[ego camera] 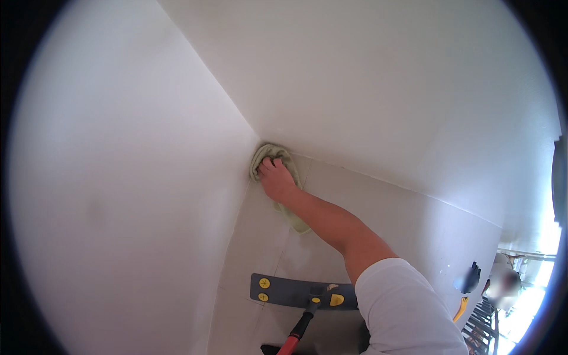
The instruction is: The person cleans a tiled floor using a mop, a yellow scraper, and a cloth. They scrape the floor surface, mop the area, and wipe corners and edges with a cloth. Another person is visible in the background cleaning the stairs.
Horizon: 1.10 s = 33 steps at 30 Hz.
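Note:
My right hand (276,181) presses a pale green cloth (270,150) into the corner where two white walls meet the tiled floor. The fingers are bent into the bunched part of the cloth. A loose end of it trails on the tiles under my wrist and forearm. Nearer to me lies a flat mop head (284,290), dark grey with yellow round inserts, its right end hidden behind my white sleeve. A red and black mop handle (301,326) rises from it toward the bottom edge. My left hand is out of view.
The left wall (133,177) and the far wall (355,88) bound the tiled floor (368,195). At the far right are a black object (474,277), a yellow tool (461,308), a dark slatted item (481,326) and a blurred person (503,284) before bright light.

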Motion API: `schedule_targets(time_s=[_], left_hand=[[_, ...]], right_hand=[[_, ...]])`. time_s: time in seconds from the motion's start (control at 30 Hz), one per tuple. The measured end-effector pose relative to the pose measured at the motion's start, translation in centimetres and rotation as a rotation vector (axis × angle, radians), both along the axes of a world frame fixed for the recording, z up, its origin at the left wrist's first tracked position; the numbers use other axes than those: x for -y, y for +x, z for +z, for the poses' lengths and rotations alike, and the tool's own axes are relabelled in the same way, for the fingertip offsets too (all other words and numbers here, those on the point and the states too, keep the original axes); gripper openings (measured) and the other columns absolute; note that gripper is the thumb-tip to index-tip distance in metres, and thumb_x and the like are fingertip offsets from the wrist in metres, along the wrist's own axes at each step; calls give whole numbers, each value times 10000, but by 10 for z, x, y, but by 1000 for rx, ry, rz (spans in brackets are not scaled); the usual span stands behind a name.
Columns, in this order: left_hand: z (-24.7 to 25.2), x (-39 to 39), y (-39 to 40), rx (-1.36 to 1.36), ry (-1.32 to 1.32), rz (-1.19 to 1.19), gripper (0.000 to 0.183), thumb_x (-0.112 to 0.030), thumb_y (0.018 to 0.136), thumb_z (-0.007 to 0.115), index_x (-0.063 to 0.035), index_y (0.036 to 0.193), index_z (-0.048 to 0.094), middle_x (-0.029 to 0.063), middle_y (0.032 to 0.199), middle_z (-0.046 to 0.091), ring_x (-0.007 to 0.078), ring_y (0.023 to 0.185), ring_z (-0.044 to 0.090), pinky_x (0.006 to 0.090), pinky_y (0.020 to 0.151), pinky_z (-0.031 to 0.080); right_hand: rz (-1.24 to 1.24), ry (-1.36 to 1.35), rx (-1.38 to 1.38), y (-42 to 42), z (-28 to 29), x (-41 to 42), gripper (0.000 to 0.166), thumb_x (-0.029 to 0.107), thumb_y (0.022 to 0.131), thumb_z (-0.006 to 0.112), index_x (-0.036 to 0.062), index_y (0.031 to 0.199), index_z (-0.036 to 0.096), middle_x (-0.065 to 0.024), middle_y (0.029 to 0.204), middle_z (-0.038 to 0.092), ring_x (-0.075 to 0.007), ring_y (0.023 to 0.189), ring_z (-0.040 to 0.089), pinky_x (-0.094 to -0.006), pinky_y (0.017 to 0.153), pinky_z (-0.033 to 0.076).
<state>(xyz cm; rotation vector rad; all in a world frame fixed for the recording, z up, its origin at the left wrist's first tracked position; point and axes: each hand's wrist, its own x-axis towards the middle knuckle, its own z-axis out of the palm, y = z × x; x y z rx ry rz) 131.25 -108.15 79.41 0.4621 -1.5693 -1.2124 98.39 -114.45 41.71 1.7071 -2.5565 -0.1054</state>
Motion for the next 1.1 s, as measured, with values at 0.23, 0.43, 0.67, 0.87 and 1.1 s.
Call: schedule_targets(time_s=[0.23, 0.43, 0.67, 0.87, 1.1], left_hand=[[9, -10, 9, 0, -8, 15, 234, -278, 839, 411, -55, 776, 443, 34, 581, 435, 159, 503, 434, 286, 485, 376], [18, -14, 34, -12, -21, 43, 237, -276, 845, 397, -52, 781, 441, 35, 584, 438, 160, 503, 437, 288, 482, 380], [18, -17, 58, -30, 8, 52, 241, -273, 853, 381, -48, 788, 439, 37, 587, 441, 161, 502, 440, 291, 479, 385], [18, -20, 69, -30, 1, 92, 246, -271, 860, 368, -45, 793, 438, 39, 589, 444, 162, 501, 442, 293, 477, 388], [18, -24, 76, -40, 2, 83, 251, -269, 867, 352, -42, 800, 436, 41, 592, 447, 164, 501, 445, 295, 474, 393]], right_hand=[[-149, 102, 134, -15, 8, 11, 261, 198, 773, 457, 81, 975, 576, -17, 961, 537, -196, 988, 401, -371, 767, 310], [-388, 245, 342, -8, 26, -7, 273, 192, 790, 460, 57, 1003, 565, -81, 1100, 434, -222, 980, 479, -396, 758, 382], [-215, 13, 299, -13, 6, 9, 260, 136, 786, 447, 23, 1013, 508, -108, 1061, 455, -243, 775, 595, -375, 644, 486], [-347, 116, 328, -18, 13, 19, 300, 127, 792, 423, 10, 1066, 455, -148, 1114, 453, -267, 763, 603, -382, 622, 491], [-157, -10, 247, -36, 10, -4, 282, 117, 785, 413, -6, 1031, 476, -157, 1068, 497, -282, 786, 597, -395, 628, 492]])
